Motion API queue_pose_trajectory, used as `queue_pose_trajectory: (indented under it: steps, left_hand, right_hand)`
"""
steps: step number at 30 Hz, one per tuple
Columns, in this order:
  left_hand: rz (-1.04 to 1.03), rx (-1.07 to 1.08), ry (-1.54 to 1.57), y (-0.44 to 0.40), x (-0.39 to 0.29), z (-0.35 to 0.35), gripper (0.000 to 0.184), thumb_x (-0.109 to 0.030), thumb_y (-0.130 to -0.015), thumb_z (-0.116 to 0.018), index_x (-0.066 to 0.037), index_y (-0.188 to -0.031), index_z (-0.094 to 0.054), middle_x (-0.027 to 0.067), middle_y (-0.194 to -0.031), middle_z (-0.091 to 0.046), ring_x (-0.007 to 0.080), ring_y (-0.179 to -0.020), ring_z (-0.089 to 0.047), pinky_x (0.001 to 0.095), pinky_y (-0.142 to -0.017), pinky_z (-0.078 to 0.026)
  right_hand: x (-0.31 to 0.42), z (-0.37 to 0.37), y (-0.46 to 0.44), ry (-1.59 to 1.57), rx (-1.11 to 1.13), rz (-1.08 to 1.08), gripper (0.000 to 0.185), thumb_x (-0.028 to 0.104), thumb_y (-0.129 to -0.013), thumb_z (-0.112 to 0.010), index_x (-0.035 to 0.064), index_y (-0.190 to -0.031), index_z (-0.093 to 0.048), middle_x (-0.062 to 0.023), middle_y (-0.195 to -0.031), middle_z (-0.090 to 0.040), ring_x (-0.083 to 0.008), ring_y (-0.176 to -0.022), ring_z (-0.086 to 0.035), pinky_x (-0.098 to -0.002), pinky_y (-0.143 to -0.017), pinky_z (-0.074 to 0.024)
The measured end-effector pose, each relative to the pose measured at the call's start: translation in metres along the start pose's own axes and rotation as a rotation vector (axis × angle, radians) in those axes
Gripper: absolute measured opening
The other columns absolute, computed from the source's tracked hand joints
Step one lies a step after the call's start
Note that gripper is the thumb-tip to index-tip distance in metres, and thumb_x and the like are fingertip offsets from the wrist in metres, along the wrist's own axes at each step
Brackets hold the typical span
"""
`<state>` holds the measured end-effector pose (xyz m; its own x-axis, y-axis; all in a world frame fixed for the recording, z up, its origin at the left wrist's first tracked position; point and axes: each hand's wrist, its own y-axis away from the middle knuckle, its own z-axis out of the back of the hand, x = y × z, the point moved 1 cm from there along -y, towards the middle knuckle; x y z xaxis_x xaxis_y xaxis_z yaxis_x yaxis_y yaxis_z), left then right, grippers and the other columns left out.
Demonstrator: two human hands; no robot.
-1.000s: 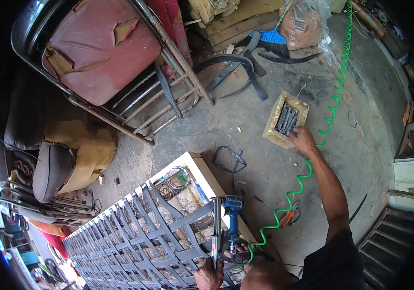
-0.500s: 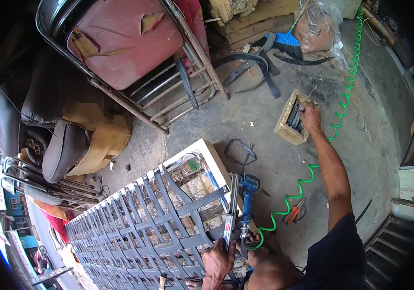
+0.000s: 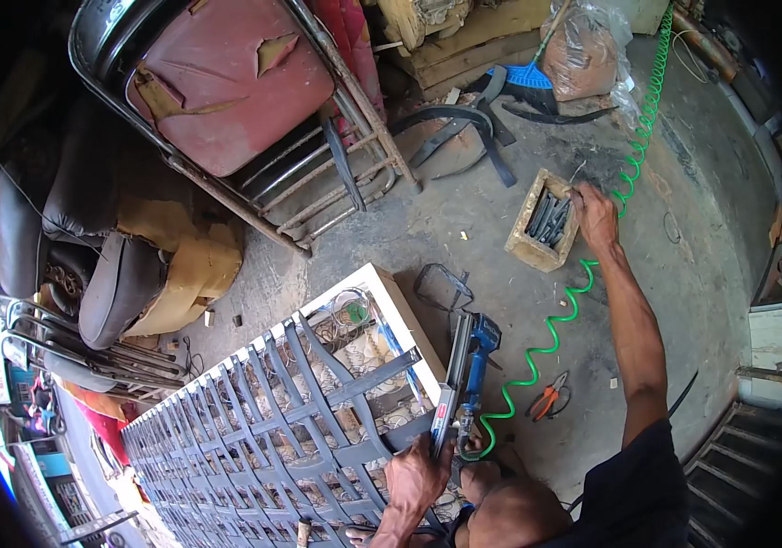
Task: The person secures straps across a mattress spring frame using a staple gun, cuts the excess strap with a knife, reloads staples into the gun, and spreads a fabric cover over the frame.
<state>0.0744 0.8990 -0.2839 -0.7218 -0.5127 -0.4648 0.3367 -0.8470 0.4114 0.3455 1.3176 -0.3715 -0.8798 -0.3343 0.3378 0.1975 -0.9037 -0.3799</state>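
Note:
My left hand (image 3: 416, 479) is closed around the lower end of a blue pneumatic staple gun (image 3: 475, 365) with a long silver magazine. The gun lies beside the corner of a white-edged frame (image 3: 406, 324) woven with dark webbing straps (image 3: 290, 416). My right hand (image 3: 597, 217) is at the right rim of a small wooden box (image 3: 525, 248). Its fingers are pinched together, and what they hold, if anything, cannot be made out. Dark grey staple strips (image 3: 551, 219) lie in the box.
A green coiled air hose (image 3: 546, 347) runs across the floor. Orange-handled pliers (image 3: 549, 399) lie near it. A torn red chair (image 3: 236, 91), dark straps (image 3: 491, 137), a blue broom (image 3: 528, 76) and a plastic bag (image 3: 582, 59) are farther back. Dark cushions (image 3: 117, 283) stand at left.
My right hand has drawn back from inside the wooden box to its right rim, uncovering the staple strips. The staple gun, in my left hand, has shifted right and tilted more.

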Motion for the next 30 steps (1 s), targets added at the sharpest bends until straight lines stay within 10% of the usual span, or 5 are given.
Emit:
queue_pose_trajectory:
  steps: [8,16,20,30]
  left_hand:
    - [0.013,-0.030,-0.028,0.011,-0.001,0.007,0.036,-0.040,-0.088,-0.066,-0.005,-0.083,-0.062,0.0201,-0.058,-0.062,0.0406,-0.053,-0.063,0.0496,-0.051,-0.051]
    - [0.074,-0.035,-0.048,0.016,-0.003,0.010,0.036,-0.039,-0.087,-0.069,-0.004,-0.080,-0.061,0.0178,-0.060,-0.062,0.0378,-0.055,-0.064,0.0452,-0.050,-0.050]
    - [-0.018,-0.082,-0.074,0.014,0.006,0.010,0.031,-0.035,-0.087,-0.070,-0.005,-0.081,-0.062,0.0145,-0.065,-0.064,0.0346,-0.057,-0.065,0.0435,-0.050,-0.050]
    - [-0.069,-0.072,-0.032,0.019,-0.001,0.010,0.032,-0.035,-0.086,-0.071,-0.004,-0.084,-0.063,0.0171,-0.065,-0.063,0.0358,-0.059,-0.065,0.0443,-0.051,-0.050]
  right_hand:
    - [0.016,0.003,0.000,-0.203,-0.111,-0.010,0.023,0.007,-0.090,-0.060,0.0039,-0.112,-0.061,-0.0201,-0.103,-0.066,-0.0405,-0.091,-0.064,-0.0467,-0.080,-0.0504]
    - [0.083,0.038,0.024,-0.983,0.305,-0.181,0.023,0.009,-0.098,-0.057,0.0009,-0.119,-0.063,-0.0061,-0.099,-0.063,-0.0108,-0.083,-0.063,-0.0248,-0.069,-0.0576]
    - [0.138,0.073,0.039,-1.128,0.624,-0.061,0.022,0.013,-0.099,-0.056,-0.0022,-0.114,-0.063,-0.0071,-0.097,-0.062,-0.0120,-0.080,-0.065,-0.0270,-0.072,-0.0582]
    - [0.093,0.064,0.005,-0.565,0.196,-0.196,0.023,0.023,-0.096,-0.062,0.0022,-0.105,-0.064,-0.0128,-0.091,-0.069,-0.0223,-0.081,-0.069,-0.0353,-0.068,-0.0534]
